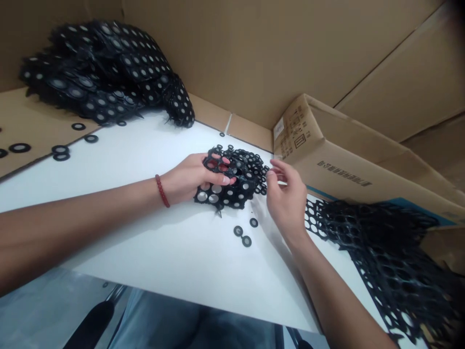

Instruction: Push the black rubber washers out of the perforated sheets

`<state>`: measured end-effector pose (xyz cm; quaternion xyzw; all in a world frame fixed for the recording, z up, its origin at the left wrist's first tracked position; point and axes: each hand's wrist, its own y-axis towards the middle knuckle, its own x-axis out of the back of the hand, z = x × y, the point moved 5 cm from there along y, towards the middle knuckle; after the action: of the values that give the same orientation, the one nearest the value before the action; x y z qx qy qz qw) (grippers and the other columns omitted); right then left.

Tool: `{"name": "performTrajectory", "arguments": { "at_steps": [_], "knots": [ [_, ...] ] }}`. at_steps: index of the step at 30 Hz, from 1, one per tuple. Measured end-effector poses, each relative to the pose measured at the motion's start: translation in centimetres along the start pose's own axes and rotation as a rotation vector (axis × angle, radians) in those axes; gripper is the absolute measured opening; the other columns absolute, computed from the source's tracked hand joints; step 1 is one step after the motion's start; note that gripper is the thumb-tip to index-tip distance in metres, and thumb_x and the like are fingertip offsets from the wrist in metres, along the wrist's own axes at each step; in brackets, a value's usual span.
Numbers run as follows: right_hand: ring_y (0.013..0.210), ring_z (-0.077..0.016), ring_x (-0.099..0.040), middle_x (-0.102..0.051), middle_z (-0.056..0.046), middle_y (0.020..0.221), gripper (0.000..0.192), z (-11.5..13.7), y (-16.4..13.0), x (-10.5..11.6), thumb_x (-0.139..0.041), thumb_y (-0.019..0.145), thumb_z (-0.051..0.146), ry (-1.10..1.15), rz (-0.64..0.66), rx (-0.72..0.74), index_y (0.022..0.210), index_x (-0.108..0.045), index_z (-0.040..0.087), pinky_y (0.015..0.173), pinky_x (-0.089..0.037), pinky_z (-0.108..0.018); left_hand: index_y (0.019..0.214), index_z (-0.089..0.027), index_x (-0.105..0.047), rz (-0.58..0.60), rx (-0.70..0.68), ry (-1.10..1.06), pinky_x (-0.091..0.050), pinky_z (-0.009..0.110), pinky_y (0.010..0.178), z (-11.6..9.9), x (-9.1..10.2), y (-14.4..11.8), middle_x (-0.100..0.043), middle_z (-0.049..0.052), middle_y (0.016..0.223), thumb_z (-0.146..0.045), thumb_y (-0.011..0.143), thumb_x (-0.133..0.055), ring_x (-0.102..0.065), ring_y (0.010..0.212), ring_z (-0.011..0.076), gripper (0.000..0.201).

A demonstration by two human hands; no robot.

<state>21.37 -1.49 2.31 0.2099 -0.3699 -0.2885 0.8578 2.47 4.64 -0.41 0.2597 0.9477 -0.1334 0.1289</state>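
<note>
My left hand point(207, 177) is closed around a crumpled black sheet of punched rings point(241, 196), with its fingers through and behind the holes and the thumb on top. The sheet is bunched over the white tabletop, some of its holes showing pale discs. My right hand point(286, 194) is beside the sheet's right edge, fingers loosely curled and thumb apart from them, with nothing visible between them. Whether its fingertips touch the edge rings is hard to see. Just below the sheet lie several loose black rings point(246, 241).
A large heap of black ring sheets point(109, 72) stands at the back left, with loose rings point(91, 138) before it. At right, an open cardboard box point(327, 160) stands behind a pile of black punched netting point(385, 257). Cardboard walls point(247, 53) rise behind the white table point(189, 257).
</note>
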Motion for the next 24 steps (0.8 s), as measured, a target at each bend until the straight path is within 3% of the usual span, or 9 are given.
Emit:
{"name": "performTrajectory", "arguments": {
  "at_steps": [4, 7, 9, 15, 19, 22, 24],
  "knots": [
    [0.098, -0.0233, -0.056, -0.058, -0.011, 0.102, 0.018, 4.0, -1.9, -0.4, -0.056, 0.082, 0.020, -0.129, 0.049, 0.498, 0.097, -0.066, 0.021, 0.083, -0.049, -0.042, 0.081, -0.010, -0.064, 0.005, -0.034, -0.019, -0.035, 0.024, 0.050, -0.1, 0.3, 0.5, -0.067, 0.006, 0.087, -0.009, 0.061, -0.075, -0.054, 0.063, 0.0093, 0.023],
    [0.110, -0.0270, -0.051, -0.052, -0.014, 0.119, 0.028, 5.3, -3.3, -1.6, -0.059, 0.079, 0.018, -0.228, 0.142, 0.662, 0.106, -0.063, 0.023, 0.087, -0.047, -0.045, 0.076, -0.010, -0.064, 0.024, 0.009, -0.117, -0.038, 0.023, 0.053, 0.2, 0.2, 0.5, -0.063, 0.004, 0.079, -0.007, 0.063, -0.072, -0.049, 0.059, 0.0065, 0.016],
    [0.113, -0.0266, -0.051, -0.053, -0.013, 0.121, 0.029, 5.4, -3.6, -2.1, -0.058, 0.080, 0.016, -0.262, 0.155, 0.700, 0.107, -0.062, 0.023, 0.088, -0.047, -0.044, 0.077, -0.010, -0.064, 0.040, 0.053, -0.158, -0.039, 0.022, 0.055, 0.4, -0.1, 0.3, -0.062, 0.003, 0.076, -0.007, 0.064, -0.071, -0.050, 0.059, 0.0063, 0.015],
    [0.086, -0.0195, -0.063, -0.069, -0.005, 0.095, 0.027, 5.1, -3.6, -1.5, -0.061, 0.080, 0.016, -0.252, 0.039, 0.792, 0.106, -0.061, 0.023, 0.077, -0.049, -0.033, 0.075, -0.014, -0.064, 0.166, 0.119, -0.126, -0.036, 0.022, 0.049, 0.3, -1.2, -0.6, -0.054, -0.002, 0.062, -0.018, 0.065, -0.075, -0.046, 0.053, 0.0064, 0.015],
    [0.081, -0.0195, -0.064, -0.071, -0.007, 0.092, 0.028, 4.7, -3.3, -1.0, -0.060, 0.080, 0.020, -0.255, -0.009, 0.767, 0.108, -0.063, 0.019, 0.072, -0.048, -0.032, 0.082, -0.015, -0.064, 0.230, 0.060, -0.043, -0.038, 0.022, 0.053, 0.1, -1.4, -0.8, -0.056, -0.002, 0.065, -0.024, 0.068, -0.074, -0.050, 0.057, 0.0077, 0.020],
    [0.080, -0.0193, -0.064, -0.072, -0.006, 0.087, 0.019, 4.9, -3.5, -1.1, -0.057, 0.080, 0.017, -0.226, 0.030, 0.749, 0.097, -0.066, 0.018, 0.072, -0.047, -0.032, 0.084, -0.013, -0.064, 0.220, 0.019, 0.099, -0.040, 0.023, 0.057, 0.1, -1.1, -0.7, -0.058, -0.002, 0.066, -0.024, 0.068, -0.074, -0.052, 0.059, 0.0085, 0.021],
    [0.074, -0.0177, -0.062, -0.071, -0.004, 0.079, 0.014, 4.9, -3.2, -1.1, -0.053, 0.081, 0.016, -0.133, 0.073, 0.602, 0.081, -0.067, 0.018, 0.071, -0.046, -0.031, 0.086, -0.014, -0.063, 0.234, -0.023, 0.197, -0.041, 0.023, 0.060, -0.1, -1.0, -0.6, -0.060, -0.001, 0.068, -0.022, 0.068, -0.073, -0.055, 0.062, 0.0099, 0.022]
  ]
}}
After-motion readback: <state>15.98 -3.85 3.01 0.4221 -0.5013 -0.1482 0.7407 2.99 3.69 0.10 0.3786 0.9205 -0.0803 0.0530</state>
